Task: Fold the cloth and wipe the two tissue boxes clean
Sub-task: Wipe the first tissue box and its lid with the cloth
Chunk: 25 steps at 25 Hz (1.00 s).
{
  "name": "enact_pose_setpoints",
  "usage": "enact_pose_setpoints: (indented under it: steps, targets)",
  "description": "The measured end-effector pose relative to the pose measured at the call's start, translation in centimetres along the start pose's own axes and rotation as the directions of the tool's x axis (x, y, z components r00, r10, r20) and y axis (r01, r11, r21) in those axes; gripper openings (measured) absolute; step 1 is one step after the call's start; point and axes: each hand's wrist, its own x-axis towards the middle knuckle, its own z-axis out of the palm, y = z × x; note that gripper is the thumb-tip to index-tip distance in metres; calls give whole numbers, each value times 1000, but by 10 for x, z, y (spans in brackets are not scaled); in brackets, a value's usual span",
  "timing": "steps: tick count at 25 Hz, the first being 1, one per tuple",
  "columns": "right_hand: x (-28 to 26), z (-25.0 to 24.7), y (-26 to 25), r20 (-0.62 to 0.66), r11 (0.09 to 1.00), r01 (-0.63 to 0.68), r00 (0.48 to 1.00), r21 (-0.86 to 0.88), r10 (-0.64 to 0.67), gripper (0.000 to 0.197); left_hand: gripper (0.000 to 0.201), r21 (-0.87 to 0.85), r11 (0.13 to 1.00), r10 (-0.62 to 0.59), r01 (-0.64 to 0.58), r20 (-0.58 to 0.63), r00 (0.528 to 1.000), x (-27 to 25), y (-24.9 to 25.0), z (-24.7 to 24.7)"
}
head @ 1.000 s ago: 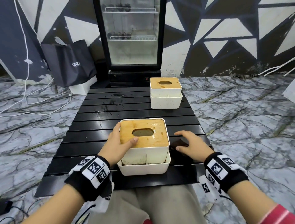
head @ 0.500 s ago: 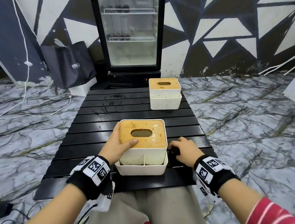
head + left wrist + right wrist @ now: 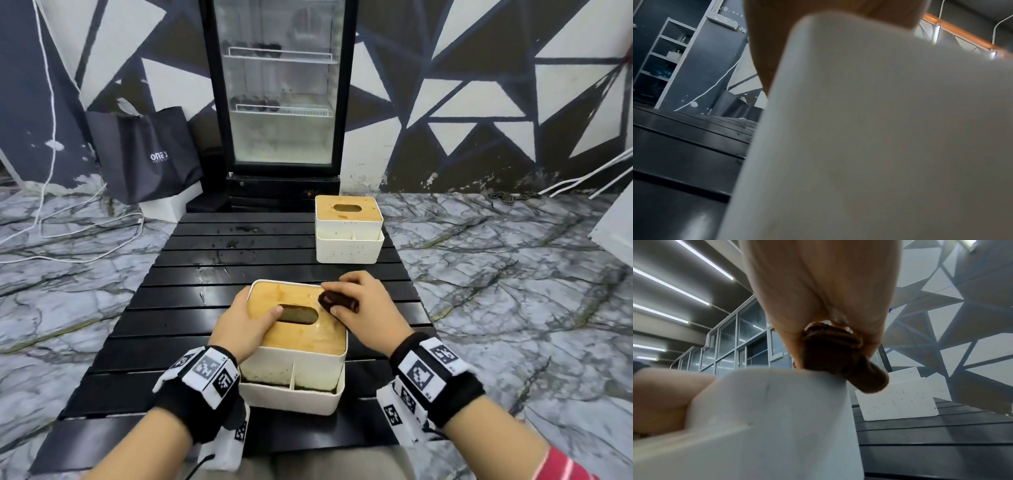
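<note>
Count: two tissue boxes, one cloth, two hands, one slatted black table [image 3: 191, 329].

Near tissue box [image 3: 298, 346]: white body, wooden lid with one oval slot, sits in a white divided tray, at the near edge of the table. Its long axis runs toward and away from the person, turned slightly so the far end leans left. The slot's long axis runs left-right across the lid.

Far tissue box [image 3: 348, 233]: same make, at the table's far right, well apart from the near box, speckled on its white front. Slot again left-right.

Cloth [image 3: 338, 301]: dark brown, folded into a small thick wad, on the near box's lid at its far right corner. In the right wrist view the wad's blunt end [image 3: 865, 378] juts past the box edge, toward the far box.

Right hand [image 3: 363, 305]: fingers curled over the cloth, thumb under its near side, holding it against the lid.

Left hand [image 3: 245, 325]: clasped on the near box's left side, thumb lying across the lid up to the slot's left end, fingers wrapped round the far left wall.

Beyond the table's far edge: one glass-door fridge [image 3: 281, 96]; left of it, one black tote bag [image 3: 147, 154].
</note>
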Motion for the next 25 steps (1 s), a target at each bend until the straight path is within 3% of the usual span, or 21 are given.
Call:
enact_pose_setpoints:
  steps: [3,7,10,14,21,25]
  targets:
    - [13,10,3,52,998,-12,998,-68,16,41,53,-28,1000,-7,6,-12,1000,9,0,1]
    - [21,20,6,44,1000,0,999,-27,2,41,50,1,1000,-23,23,-40,999,20,3,3]
    - [-1,27,5,-4,995,96,995,0,-96,38,48,11,1000,-21,22,-63,998,22,3,6]
    - [-31,33,6,46,979,200,978,30,-201,39,44,0,1000,8,-8,-66,998,21,2,6]
    - [20,26,17,14,993,114,993,28,-115,36,47,-23,999,29,-31,-63,998,19,3,4]
    - [-12,32,13,21,980,185,982,79,-187,35,47,-27,999,19,-21,-79,997,19,2,6]
